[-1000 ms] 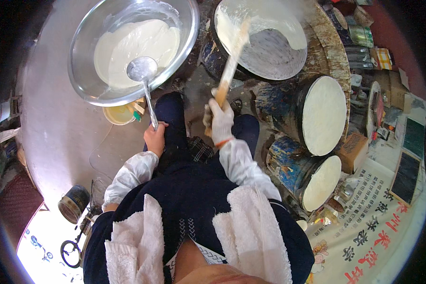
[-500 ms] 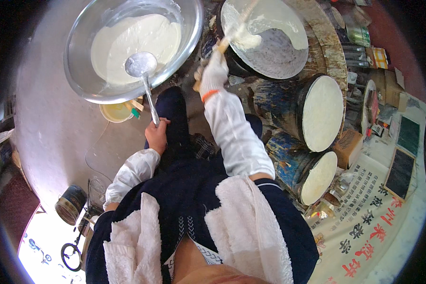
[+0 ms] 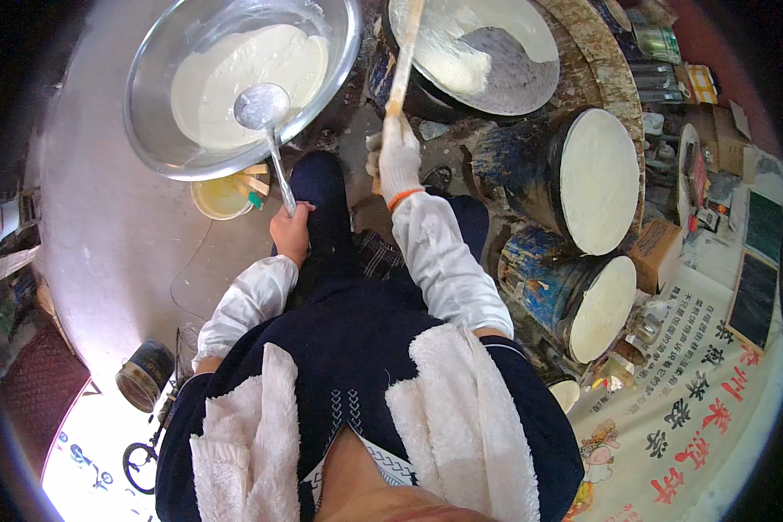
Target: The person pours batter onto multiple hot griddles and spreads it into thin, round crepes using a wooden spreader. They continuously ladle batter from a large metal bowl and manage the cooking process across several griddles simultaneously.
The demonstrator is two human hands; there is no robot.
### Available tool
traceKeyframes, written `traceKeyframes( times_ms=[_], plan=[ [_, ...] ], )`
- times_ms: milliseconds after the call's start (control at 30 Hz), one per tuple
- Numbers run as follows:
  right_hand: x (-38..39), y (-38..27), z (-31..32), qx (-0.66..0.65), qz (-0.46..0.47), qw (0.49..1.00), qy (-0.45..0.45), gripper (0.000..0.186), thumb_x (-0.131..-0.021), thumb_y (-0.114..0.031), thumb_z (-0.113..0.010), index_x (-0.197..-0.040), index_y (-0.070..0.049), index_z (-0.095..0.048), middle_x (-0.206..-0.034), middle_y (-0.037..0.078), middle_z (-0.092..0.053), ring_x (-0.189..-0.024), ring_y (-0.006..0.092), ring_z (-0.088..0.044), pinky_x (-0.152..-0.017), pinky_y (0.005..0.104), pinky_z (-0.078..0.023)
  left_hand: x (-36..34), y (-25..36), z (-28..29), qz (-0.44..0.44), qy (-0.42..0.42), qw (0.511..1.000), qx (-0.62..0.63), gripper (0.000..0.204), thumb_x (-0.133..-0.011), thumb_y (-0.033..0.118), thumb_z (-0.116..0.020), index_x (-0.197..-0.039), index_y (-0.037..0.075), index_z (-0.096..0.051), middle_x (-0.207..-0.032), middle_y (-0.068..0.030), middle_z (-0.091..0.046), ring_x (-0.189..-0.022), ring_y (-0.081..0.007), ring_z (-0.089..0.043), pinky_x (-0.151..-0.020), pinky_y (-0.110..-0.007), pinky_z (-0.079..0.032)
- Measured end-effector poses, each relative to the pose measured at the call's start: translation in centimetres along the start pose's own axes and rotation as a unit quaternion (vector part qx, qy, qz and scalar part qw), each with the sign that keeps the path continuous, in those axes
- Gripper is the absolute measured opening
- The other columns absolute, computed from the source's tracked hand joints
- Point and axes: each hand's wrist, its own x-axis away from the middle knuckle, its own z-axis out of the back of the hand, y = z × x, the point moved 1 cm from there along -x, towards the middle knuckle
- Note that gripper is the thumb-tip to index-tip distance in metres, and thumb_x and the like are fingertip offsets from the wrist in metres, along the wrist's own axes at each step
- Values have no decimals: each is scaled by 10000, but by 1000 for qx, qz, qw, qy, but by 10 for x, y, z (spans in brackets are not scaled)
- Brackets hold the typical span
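My left hand [image 3: 289, 232] grips the handle of a metal ladle [image 3: 261, 106], whose round head rests over white batter [image 3: 235, 61] in a wide steel basin [image 3: 149, 91]. My right hand [image 3: 396, 161], in a white glove, holds a long wooden spreader [image 3: 405, 54] over a round black-rimmed griddle [image 3: 513, 87]. Pale batter [image 3: 444, 61] coats the griddle's upper and left part, with a thick ridge at the left, and leaves grey surface bare. A yellowish tub [image 3: 222, 198] with wooden sticks and a green piece sits below the basin.
Two round stoves topped with pale sheets [image 3: 596, 181] [image 3: 598, 311] stand at right, near a cardboard box [image 3: 652, 252]. A printed banner [image 3: 652, 409] lies at lower right, a dark can [image 3: 143, 374] at lower left, and assorted containers [image 3: 657, 43] fill the upper right.
My right hand has swept the spreader over the griddle, reaching up and now lying more upright. The batter has gathered into a ridge at the griddle's left. My left hand still holds the ladle.
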Motion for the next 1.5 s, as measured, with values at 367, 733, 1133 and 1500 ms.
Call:
traceKeyframes(
  times_ms=[367,733,1133,1500],
  plan=[
    [28,-54,164,78,9,996,50,318,-1040,-386,-494,-1136,-92,-571,-766,68,-625,-471,154,-543,-394,308,-439,11,13,-14,-21,6,996,-91,318,-823,347,-630,-853,59,-760,-757,-200,-695,-747,-324,-688,-731,-416,-495],
    [33,-95,253,253,68,965,29,489,-1032,-267,-502,-1499,-141,-431,-688,39,-586,-463,101,-509,-395,262,-416,18,30,-37,-43,-16,989,-144,325,-840,329,-616,-879,44,-768,-839,-159,-735,-816,-271,-699,-790,-369,-507],
    [11,-103,292,270,61,961,5,463,-1033,-291,-509,-1458,-107,-490,-710,43,-617,-491,102,-534,-425,259,-441,24,36,-45,-61,-3,983,-174,366,-818,368,-623,-892,35,-755,-800,-209,-711,-784,-331,-695,-766,-415,-502],
    [12,-62,300,158,45,986,7,444,-1016,-213,-515,-1436,-70,-517,-711,41,-601,-505,115,-543,-419,271,-427,22,35,-46,-58,3,980,-191,350,-814,361,-639,-877,34,-749,-803,-226,-703,-785,-375,-685,-772,-443,-497]
  ],
)
